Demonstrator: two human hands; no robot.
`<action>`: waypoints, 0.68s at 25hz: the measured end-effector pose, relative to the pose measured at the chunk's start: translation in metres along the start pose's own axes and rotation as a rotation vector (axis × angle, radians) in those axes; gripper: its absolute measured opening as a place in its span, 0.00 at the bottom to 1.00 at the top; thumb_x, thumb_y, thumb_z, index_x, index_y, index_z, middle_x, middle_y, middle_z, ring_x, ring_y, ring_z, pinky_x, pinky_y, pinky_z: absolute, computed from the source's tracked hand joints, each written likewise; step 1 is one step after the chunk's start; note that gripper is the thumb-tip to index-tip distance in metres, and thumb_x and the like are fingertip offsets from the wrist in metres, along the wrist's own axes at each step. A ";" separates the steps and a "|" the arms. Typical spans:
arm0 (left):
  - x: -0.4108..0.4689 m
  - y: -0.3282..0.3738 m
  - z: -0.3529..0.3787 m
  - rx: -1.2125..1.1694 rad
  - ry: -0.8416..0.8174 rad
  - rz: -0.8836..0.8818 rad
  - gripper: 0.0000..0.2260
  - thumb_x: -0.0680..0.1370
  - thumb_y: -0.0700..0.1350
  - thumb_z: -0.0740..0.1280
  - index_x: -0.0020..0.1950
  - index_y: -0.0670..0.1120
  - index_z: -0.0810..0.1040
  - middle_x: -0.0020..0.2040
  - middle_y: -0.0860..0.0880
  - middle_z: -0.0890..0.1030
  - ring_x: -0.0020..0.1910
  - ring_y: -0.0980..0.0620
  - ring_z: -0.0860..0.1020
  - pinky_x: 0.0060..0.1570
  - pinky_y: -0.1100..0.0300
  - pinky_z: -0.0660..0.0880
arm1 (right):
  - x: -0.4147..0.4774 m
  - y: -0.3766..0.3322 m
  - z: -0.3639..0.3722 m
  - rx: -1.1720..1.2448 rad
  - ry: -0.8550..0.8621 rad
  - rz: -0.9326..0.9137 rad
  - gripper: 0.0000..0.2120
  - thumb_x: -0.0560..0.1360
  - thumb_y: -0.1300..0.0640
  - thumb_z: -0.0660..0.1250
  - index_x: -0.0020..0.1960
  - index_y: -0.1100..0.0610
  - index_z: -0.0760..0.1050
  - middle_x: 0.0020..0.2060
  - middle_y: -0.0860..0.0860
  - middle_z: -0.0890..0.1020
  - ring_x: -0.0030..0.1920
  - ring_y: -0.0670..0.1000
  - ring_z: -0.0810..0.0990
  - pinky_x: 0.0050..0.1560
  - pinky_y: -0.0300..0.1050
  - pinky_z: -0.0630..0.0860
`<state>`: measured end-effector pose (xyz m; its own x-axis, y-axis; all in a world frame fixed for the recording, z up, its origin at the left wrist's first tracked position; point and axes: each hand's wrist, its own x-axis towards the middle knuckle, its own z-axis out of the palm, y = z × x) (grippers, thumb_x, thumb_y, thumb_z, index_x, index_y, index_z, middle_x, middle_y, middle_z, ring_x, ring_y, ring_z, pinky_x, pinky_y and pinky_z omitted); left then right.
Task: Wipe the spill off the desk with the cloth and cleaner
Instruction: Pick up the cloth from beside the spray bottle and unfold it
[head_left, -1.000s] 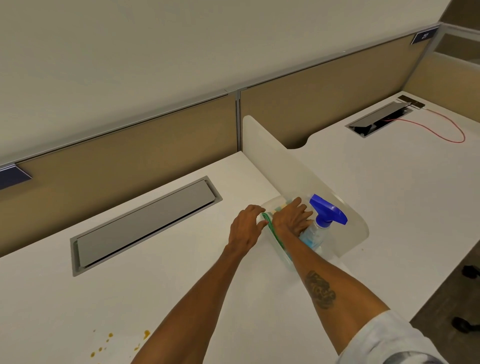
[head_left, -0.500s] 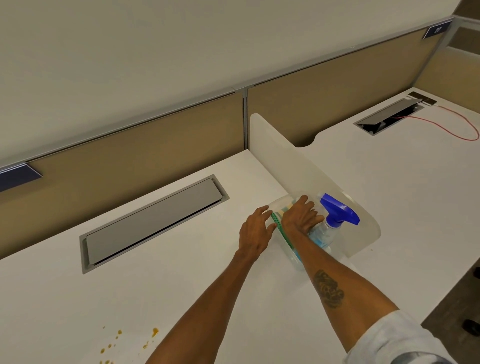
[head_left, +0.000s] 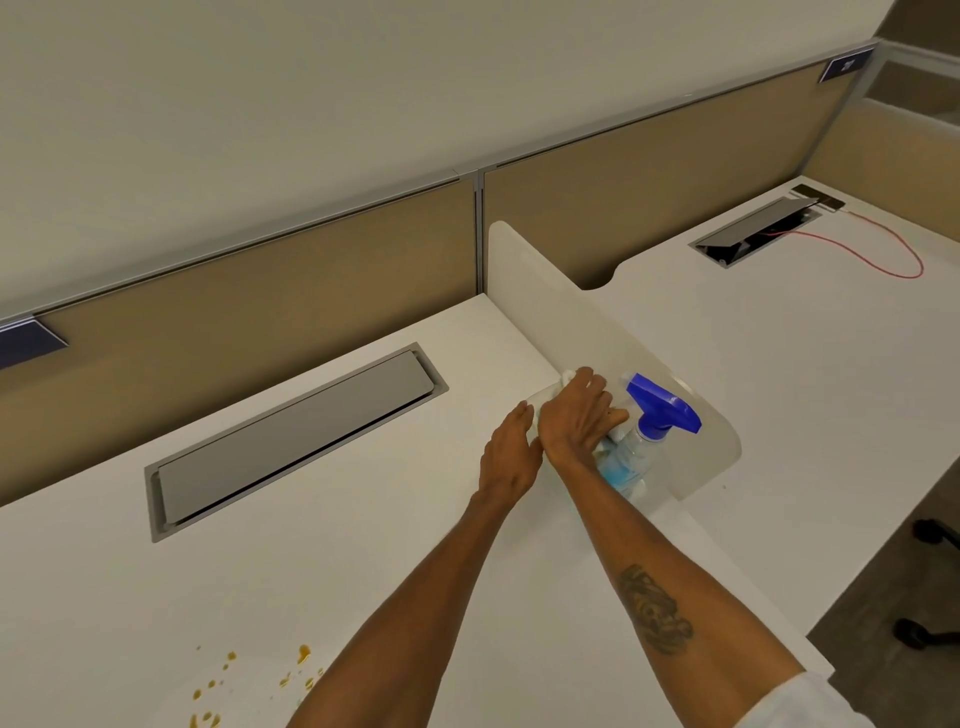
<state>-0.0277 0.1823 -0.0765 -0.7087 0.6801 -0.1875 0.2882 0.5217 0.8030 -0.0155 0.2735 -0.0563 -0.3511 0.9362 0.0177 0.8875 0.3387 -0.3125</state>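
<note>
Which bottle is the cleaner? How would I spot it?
Find the low white divider between the two desks. Near its front end, just past the right hand, stands the spray bottle. It is clear with bluish liquid and a bright blue trigger top, the only blue thing on the desk.

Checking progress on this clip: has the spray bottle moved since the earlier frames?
No. The spray bottle stands at the same spot against the rounded end of the divider.

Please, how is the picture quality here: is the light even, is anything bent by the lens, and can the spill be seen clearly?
Head view: soft, even light, no glare on the desk; the wide lens bows the partition; the orange spill lies at the bottom edge, partly cut off; the cloth is mostly hidden under the right hand, beside the spray bottle.
</note>
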 end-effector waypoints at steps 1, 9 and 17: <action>-0.002 0.001 0.000 -0.107 -0.010 0.011 0.25 0.86 0.49 0.57 0.81 0.45 0.58 0.80 0.46 0.62 0.79 0.46 0.62 0.79 0.49 0.58 | -0.005 -0.002 -0.001 -0.006 0.009 -0.032 0.22 0.79 0.51 0.67 0.69 0.58 0.66 0.63 0.60 0.76 0.62 0.57 0.75 0.65 0.57 0.65; -0.016 0.019 -0.028 -0.422 -0.158 0.018 0.41 0.74 0.70 0.62 0.76 0.42 0.63 0.69 0.44 0.74 0.68 0.42 0.74 0.67 0.49 0.73 | -0.038 -0.029 -0.028 0.076 0.137 -0.128 0.26 0.76 0.42 0.70 0.67 0.53 0.68 0.61 0.58 0.77 0.61 0.56 0.73 0.67 0.55 0.62; -0.042 0.028 -0.105 -0.361 0.063 0.172 0.24 0.86 0.47 0.54 0.82 0.46 0.54 0.80 0.43 0.62 0.77 0.46 0.66 0.75 0.52 0.66 | -0.072 -0.062 -0.085 0.367 0.099 -0.358 0.21 0.77 0.47 0.70 0.66 0.54 0.73 0.62 0.55 0.79 0.61 0.54 0.76 0.65 0.50 0.66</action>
<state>-0.0572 0.1140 0.0129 -0.7110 0.7032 -0.0073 0.1688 0.1808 0.9689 -0.0198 0.1933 0.0425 -0.5678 0.7781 0.2688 0.5473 0.6007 -0.5828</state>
